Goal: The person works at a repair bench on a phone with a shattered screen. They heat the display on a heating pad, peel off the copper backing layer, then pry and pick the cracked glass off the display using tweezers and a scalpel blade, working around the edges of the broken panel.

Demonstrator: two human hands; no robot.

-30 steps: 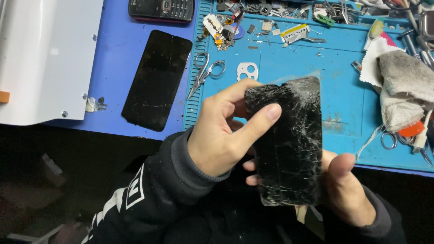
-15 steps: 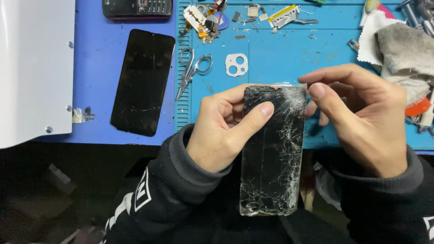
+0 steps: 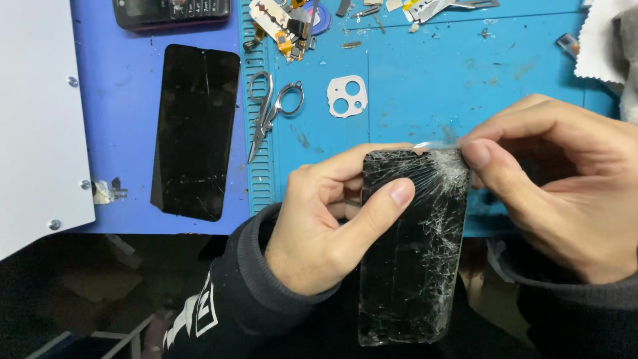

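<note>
One cracked phone screen [image 3: 412,246], upright over the mat's [image 3: 425,93] near edge: left hand [image 3: 325,226] grips its side, right hand [image 3: 565,193] pinches its top corner. One intact dark screen [image 3: 195,129], one pair of scissors [image 3: 269,110], one white camera cover [image 3: 347,96] lie beyond.

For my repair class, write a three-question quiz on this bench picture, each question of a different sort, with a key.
1. True or false: the left hand holds the cracked screen with its thumb across the glass.
2. What lies just left of the white camera frame on the mat? A) the scissors B) a hammer C) a cup
3. Where on the cracked screen do the fingers of the right hand pinch?

Key: 1. True. 2. A. 3. At its top right corner, where a thin clear edge shows.
</note>
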